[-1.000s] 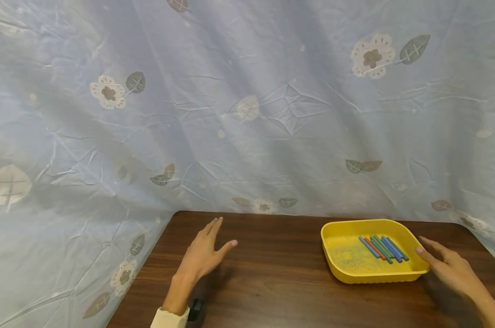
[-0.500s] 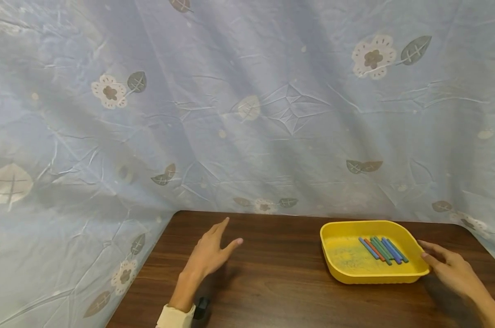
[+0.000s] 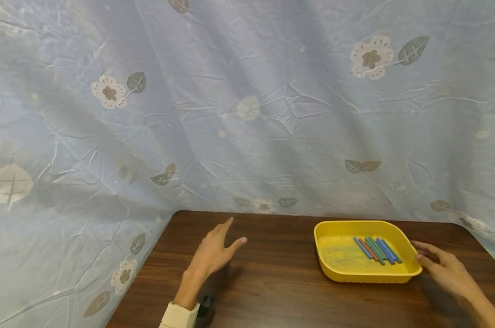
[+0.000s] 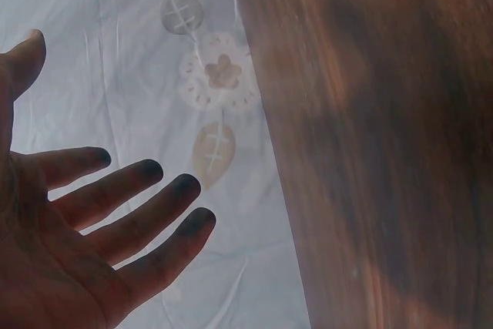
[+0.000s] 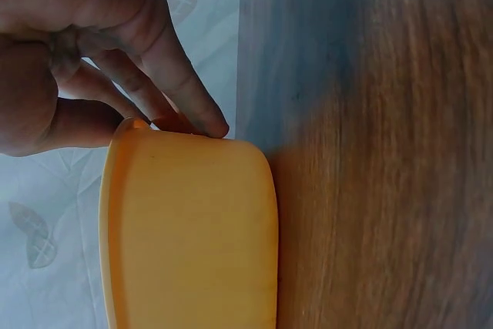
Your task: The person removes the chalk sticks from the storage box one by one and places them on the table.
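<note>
A yellow plastic tray (image 3: 366, 276) stands at the right of the brown table. Several sticks of coloured chalk (image 3: 372, 248), blue, green and orange-red, lie side by side in its right half, with coloured dust left of them. My right hand (image 3: 450, 271) holds the tray's right end: in the right wrist view the thumb (image 5: 81, 123) is at the rim and the fingers (image 5: 202, 105) lie against the outer wall. My left hand (image 3: 210, 250) is over the table's left part, fingers extended and thumb apart; the left wrist view shows its fingers (image 4: 146, 233) spread, holding nothing.
A pale blue cloth (image 3: 247, 146) with flowers and leaves hangs behind the table and along its left side. The dark wooden tabletop (image 3: 280, 282) lies between my hands. A black band (image 3: 205, 306) is at my left wrist, beside a cream sleeve (image 3: 181, 315).
The tray has slid slightly left with my right hand at its end; the chalk has gone with it. My left hand has shifted a little to the right, fingers still extended.
</note>
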`<state>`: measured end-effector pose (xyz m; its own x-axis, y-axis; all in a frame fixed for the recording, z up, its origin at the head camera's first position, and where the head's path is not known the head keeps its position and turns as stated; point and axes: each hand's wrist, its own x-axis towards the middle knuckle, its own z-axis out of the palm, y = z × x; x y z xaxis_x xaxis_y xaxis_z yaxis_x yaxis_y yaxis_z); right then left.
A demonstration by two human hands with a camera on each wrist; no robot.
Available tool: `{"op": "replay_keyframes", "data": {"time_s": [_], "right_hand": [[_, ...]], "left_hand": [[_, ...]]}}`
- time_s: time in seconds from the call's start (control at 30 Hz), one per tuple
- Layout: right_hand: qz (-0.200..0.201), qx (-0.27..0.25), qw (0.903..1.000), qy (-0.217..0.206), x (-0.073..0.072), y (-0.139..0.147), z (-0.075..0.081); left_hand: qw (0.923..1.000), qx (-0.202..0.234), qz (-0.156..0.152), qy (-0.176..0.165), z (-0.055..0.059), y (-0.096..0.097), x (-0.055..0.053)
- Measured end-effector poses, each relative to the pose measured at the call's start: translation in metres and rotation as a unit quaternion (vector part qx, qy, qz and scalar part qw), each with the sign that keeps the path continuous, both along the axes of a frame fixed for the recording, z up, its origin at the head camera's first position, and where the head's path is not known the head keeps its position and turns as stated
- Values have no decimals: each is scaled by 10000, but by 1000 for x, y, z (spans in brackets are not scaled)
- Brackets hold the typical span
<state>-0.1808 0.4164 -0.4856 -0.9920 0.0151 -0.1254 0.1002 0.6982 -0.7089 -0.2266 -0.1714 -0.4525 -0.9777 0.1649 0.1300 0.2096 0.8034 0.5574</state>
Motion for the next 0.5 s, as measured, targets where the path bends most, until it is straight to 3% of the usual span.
{"op": "replay_keyframes", "data": {"time_s": [0.2, 0.5], "right_hand": [[78, -446, 9989, 153, 2, -8, -2], [139, -355, 9992, 150, 5, -21, 0]], "left_hand": [[9999, -59, -80, 42, 0, 4, -1], [9997, -68, -224, 83, 3, 13, -5]]}}
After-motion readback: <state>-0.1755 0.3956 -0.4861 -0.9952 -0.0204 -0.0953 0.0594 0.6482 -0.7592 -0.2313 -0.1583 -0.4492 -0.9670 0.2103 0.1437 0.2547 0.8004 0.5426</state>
